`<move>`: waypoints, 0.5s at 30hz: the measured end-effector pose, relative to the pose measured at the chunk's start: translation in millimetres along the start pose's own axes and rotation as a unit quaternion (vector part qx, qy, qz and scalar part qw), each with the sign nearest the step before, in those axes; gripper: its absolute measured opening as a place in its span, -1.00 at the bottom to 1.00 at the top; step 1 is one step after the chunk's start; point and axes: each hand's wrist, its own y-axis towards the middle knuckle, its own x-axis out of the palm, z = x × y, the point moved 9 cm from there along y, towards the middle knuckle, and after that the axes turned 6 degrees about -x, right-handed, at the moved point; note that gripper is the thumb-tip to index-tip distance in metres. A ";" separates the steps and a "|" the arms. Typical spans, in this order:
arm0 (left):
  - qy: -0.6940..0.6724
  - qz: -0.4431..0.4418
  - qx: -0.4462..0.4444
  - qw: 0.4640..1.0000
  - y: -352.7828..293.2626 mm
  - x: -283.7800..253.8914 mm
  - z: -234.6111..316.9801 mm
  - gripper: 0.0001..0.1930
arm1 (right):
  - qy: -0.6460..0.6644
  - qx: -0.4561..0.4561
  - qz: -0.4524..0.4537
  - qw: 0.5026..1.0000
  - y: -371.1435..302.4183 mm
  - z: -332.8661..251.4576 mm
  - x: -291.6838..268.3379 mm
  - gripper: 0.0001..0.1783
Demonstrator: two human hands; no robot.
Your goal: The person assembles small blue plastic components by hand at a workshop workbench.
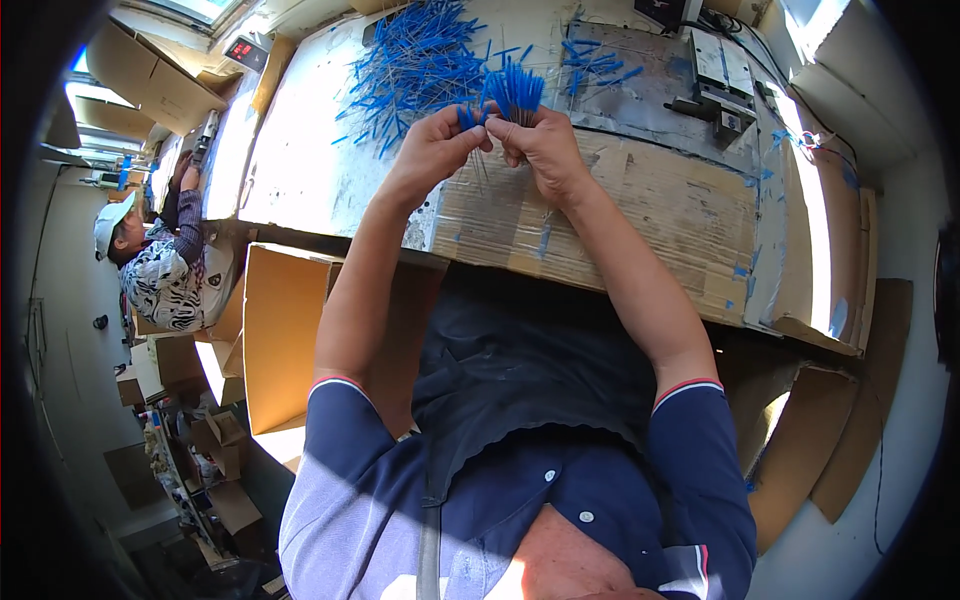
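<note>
My right hand is closed round an upright bundle of thin wire pieces with blue tips. Their blue ends fan out above my fingers. Just beside it, my left hand pinches a few blue-tipped wire pieces, their bare wires hanging below the fingers. The fingertips of both hands nearly meet; whether they touch is hard to tell. Beyond my left hand spreads a large loose pile of blue-tipped wire pieces on the worktable. Several more loose blue pieces lie on a metal plate past my right hand.
Flattened cardboard covers the table's near side. A metal fixture with cables stands at the far right. An open cardboard box sits below the table's left edge. Further left, another person in a light cap works at a bench.
</note>
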 end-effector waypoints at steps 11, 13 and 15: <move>0.029 0.002 0.039 0.999 1.9 31.6 -1.9 -0.84 | 0.030 -0.021 0.038 0.999 0.0 -7.9 -9.5 -0.86; -0.002 0.014 0.051 0.999 -1.6 29.2 -1.2 -0.86 | 0.018 -0.017 0.029 0.999 2.3 -5.7 -10.3 -0.87; 0.012 0.017 0.018 1.000 -2.3 27.2 -8.1 -0.86 | 0.007 -0.014 0.019 1.000 1.9 -4.9 -9.2 -0.87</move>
